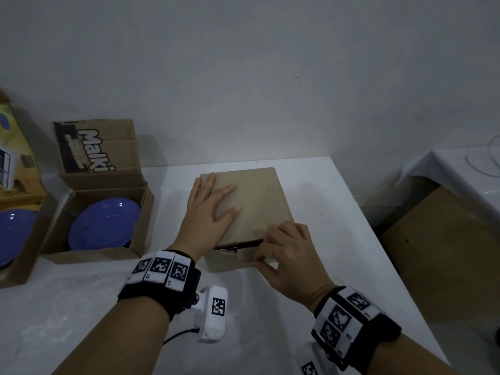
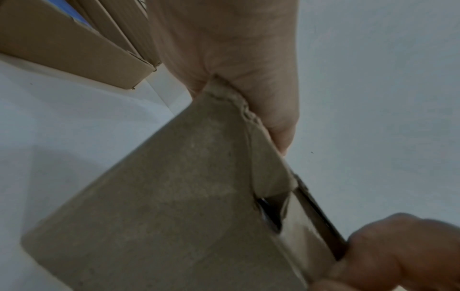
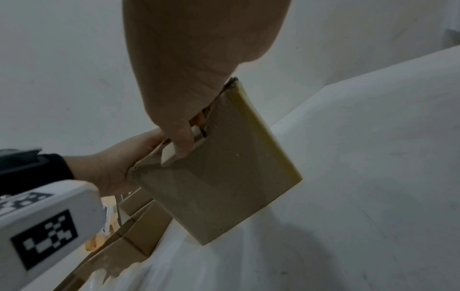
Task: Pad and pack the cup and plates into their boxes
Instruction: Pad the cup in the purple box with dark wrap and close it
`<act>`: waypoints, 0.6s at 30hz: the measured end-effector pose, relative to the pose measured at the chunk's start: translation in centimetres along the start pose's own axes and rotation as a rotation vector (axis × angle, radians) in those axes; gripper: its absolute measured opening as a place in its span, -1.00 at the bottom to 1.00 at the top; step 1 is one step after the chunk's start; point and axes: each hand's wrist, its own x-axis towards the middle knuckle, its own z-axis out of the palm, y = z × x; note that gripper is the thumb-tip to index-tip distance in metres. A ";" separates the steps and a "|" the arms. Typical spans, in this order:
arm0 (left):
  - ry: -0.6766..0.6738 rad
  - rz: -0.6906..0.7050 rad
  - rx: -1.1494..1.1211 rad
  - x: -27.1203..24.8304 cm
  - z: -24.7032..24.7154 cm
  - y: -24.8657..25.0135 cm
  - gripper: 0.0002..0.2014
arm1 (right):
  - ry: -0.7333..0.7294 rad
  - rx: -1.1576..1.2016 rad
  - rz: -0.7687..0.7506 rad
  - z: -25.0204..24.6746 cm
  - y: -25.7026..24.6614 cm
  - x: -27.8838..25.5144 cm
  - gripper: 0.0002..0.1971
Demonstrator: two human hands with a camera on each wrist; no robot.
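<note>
Small brown box [image 1: 251, 209] at the middle of the white table [image 1: 338, 239], lid nearly closed. The left hand [image 1: 211, 209] lies flat on the lid, fingers straight and spread, gripping nothing; the pressure appears meant to keep the lid down and the box from sliding. The right hand [image 1: 284, 250] works at the near front edge, its fingers curled and pinching the front flap [image 3: 171, 153] where a dark gap remains between lid and wall; it seems to be tucking the flap in. Something pinkish shows in the gap, too little to identify; the cup is presumably inside, though it cannot be seen.

Left of this stands an open box [image 1: 140, 217] with a printed flap, holding a blue plate [image 1: 102, 226]. A second blue plate [image 1: 13, 234] lies in another box at the far left edge. Neither is closed, and no padding over the plates is apparent, so those steps seem still to remain.
</note>
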 end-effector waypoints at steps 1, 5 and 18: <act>-0.002 0.001 0.001 0.0 0.0 0.0 -0.51 | 0.003 -0.011 0.004 0.1 0.0 -0.1 -0.89; -0.005 -0.002 -0.005 0.0 -0.1 0.1 -0.50 | 0.030 0.004 0.030 0.0 -0.1 0.0 -0.89; -0.013 -0.005 -0.003 0.0 -0.1 0.0 -0.49 | 0.043 -0.047 0.075 0.0 -0.4 0.4 -0.87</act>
